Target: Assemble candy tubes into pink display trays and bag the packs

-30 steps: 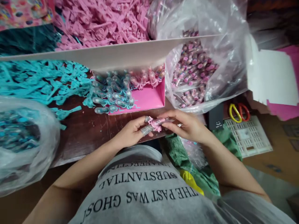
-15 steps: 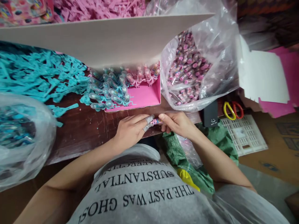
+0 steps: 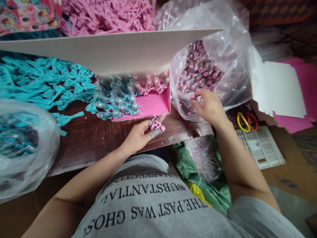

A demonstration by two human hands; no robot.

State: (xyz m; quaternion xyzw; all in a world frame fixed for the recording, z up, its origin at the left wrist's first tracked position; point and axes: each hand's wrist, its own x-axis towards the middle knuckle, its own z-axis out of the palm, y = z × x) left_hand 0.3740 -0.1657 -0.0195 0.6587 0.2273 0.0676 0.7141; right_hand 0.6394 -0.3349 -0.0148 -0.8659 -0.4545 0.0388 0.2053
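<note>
- Your left hand (image 3: 138, 136) pinches a small pink toy piece (image 3: 158, 123) between thumb and taped fingertips (image 3: 155, 133). The tape probably spares the skin and adds grip on so small a part.
- The piece sits just beyond your knuckles, right at the near edge of the pink box (image 3: 153, 105). Its long axis runs from your fingertips up and to the right, with the clear capsule end pointing at the box's near right corner; a short move would likely lay it inside.
- Your right hand (image 3: 208, 107) reaches further out and to the right, fingers curled into the mouth of the clear plastic bag (image 3: 223, 72). They touch the pink capsules (image 3: 200, 74) there, but you cannot tell whether one is gripped.
- Past your left hand, the box holds rows of finished pieces, teal on the left and pink on the right, capsules lying roughly parallel, which seems meant for neat packing.
- Left of that hand lie loose teal plastic parts (image 3: 42, 82); beyond the white cardboard flap (image 3: 111, 49) is a heap of pink plastic parts (image 3: 106, 15).
</note>
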